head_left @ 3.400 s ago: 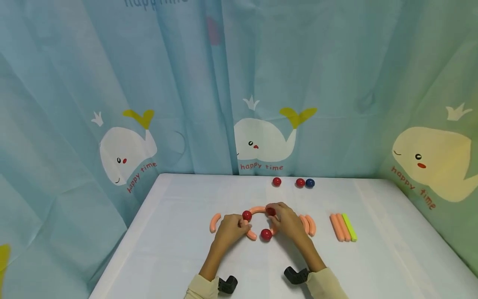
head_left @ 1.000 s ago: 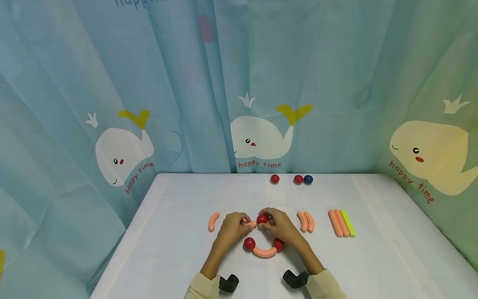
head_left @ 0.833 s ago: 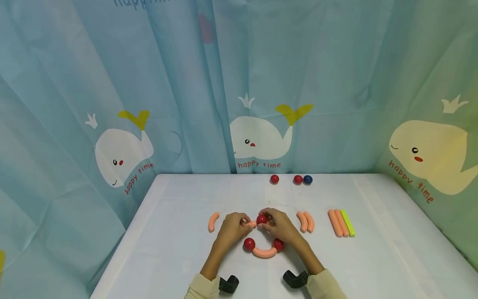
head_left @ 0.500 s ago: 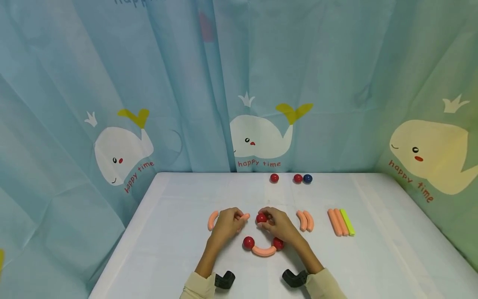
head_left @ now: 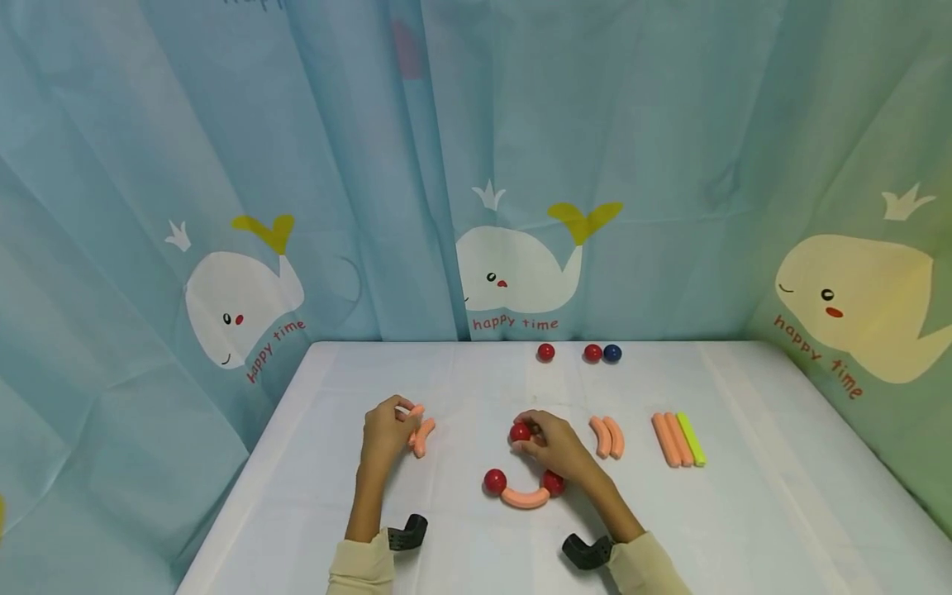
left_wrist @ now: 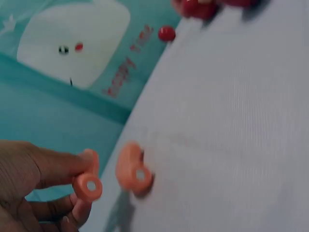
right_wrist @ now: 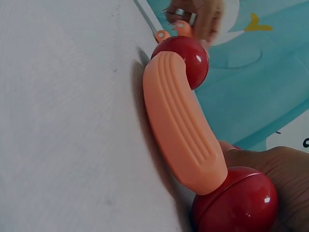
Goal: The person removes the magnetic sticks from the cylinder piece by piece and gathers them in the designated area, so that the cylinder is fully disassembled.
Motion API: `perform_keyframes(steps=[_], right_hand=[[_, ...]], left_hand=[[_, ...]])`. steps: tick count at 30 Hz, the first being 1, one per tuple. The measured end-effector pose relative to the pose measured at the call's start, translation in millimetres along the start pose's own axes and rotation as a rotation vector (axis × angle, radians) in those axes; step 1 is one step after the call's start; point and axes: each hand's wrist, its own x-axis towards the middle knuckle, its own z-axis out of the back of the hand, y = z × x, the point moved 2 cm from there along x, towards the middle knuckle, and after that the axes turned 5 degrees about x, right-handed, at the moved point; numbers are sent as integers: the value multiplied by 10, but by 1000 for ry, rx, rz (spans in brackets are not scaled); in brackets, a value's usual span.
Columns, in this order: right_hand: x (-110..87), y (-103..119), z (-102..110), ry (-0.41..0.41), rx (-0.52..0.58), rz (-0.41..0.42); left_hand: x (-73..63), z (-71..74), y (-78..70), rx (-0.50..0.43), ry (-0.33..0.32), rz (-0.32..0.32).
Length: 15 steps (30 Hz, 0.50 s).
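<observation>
Curved orange rod (left_wrist: 89, 178) pinched in left hand (head_left: 384, 431), just beside a matching rod (head_left: 423, 440) on the white table (head_left: 290, 504), red ball (head_left: 520, 432) gripped in right hand (head_left: 555, 443), closer in, orange arc (head_left: 525, 499) bridging two more red balls (head_left: 494, 482), out right, straight sticks (head_left: 667, 440), far back, blue ball (head_left: 612, 354)

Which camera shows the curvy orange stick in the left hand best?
The left wrist view: the curved orange stick looks big, its round end facing the camera. The head view shows it small, partly hidden by the left hand; the right wrist view, small near the top.
</observation>
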Motion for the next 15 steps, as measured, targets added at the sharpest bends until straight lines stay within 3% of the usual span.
perform_keyframes(steps=[6, 15], right_hand=[[2, -13, -1, 11, -4, 20], [-19, 13, 34, 32, 27, -26]], left_hand=[[4, 34, 194, 50, 3, 97], [-2, 45, 208, 117, 0, 147]])
